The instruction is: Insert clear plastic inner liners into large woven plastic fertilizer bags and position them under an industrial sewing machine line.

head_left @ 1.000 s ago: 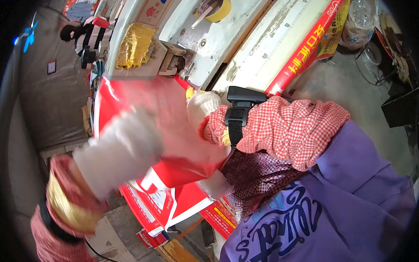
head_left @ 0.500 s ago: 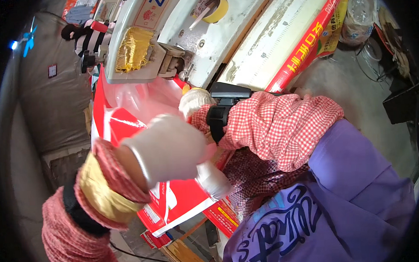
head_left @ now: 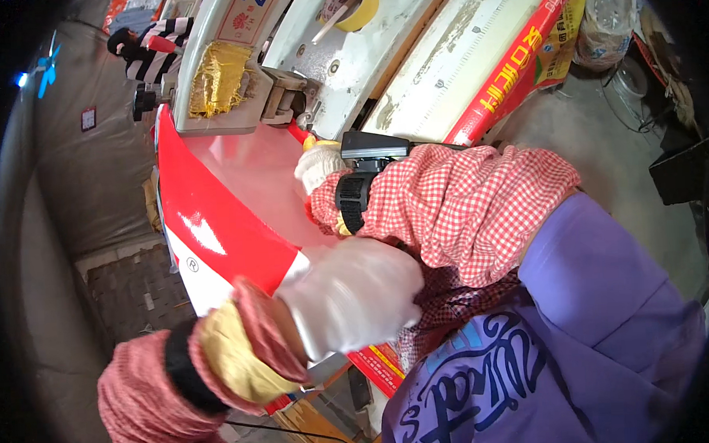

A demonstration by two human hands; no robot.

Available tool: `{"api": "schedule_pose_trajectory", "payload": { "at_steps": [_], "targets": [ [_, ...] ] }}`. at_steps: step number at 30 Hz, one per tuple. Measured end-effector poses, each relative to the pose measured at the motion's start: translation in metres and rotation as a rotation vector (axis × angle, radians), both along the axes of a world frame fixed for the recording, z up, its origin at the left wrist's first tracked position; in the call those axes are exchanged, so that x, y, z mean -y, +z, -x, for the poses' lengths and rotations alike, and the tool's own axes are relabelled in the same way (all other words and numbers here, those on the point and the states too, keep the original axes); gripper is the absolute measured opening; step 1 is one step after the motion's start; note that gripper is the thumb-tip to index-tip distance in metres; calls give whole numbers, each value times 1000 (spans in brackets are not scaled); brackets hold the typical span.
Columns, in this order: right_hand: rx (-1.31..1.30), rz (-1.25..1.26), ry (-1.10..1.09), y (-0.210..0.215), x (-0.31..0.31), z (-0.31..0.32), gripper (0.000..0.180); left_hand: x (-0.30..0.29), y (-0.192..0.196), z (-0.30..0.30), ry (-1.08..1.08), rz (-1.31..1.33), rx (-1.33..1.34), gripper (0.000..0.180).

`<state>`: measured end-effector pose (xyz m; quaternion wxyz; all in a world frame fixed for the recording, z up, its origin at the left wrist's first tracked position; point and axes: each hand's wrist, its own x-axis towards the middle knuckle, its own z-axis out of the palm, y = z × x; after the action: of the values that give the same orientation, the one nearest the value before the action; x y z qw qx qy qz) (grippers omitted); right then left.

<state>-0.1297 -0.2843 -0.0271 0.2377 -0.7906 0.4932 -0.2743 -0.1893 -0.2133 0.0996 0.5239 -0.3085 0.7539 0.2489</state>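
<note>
A glossy red and white plastic bag (head_left: 214, 218) lies slanting below the grey head of a sewing machine (head_left: 230, 27), its pale pinkish side turned up. My left hand (head_left: 353, 296), in a white glove and smeared by motion, is closed at the bag's near edge; its fingertips are partly hidden. By the machine's presser area, my right hand (head_left: 319, 164) wears a white glove with yellow fingertips. Its fingers are closed at the bag's red edge, partly covered by my wrist and sleeve. A black device (head_left: 375, 145) is strapped to my right wrist.
A yellow tape roll (head_left: 359, 14) lies on the machine bed. Right of it runs a worn white board (head_left: 442, 58) with scale marks, edged by red and yellow packaging (head_left: 513, 67). Farther off at the upper left is a person in stripes (head_left: 157, 60). A wooden frame (head_left: 311, 426) stands below.
My left hand has swung right and toward me. The bag now spreads in a broad sheet below the machine, where it looked more crumpled. My right hand has shifted slightly.
</note>
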Motion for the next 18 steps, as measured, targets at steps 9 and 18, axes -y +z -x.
{"api": "schedule_pose_trajectory", "payload": {
  "at_steps": [9, 18],
  "targets": [
    [12, -13, 38, 3, 9, 10, 17, -6, -1, -5, 45, 1, -241, 19],
    [-4, -16, 74, 22, -10, 4, 16, 49, 54, -17, 189, 151, -75, 30]
  ]
}}
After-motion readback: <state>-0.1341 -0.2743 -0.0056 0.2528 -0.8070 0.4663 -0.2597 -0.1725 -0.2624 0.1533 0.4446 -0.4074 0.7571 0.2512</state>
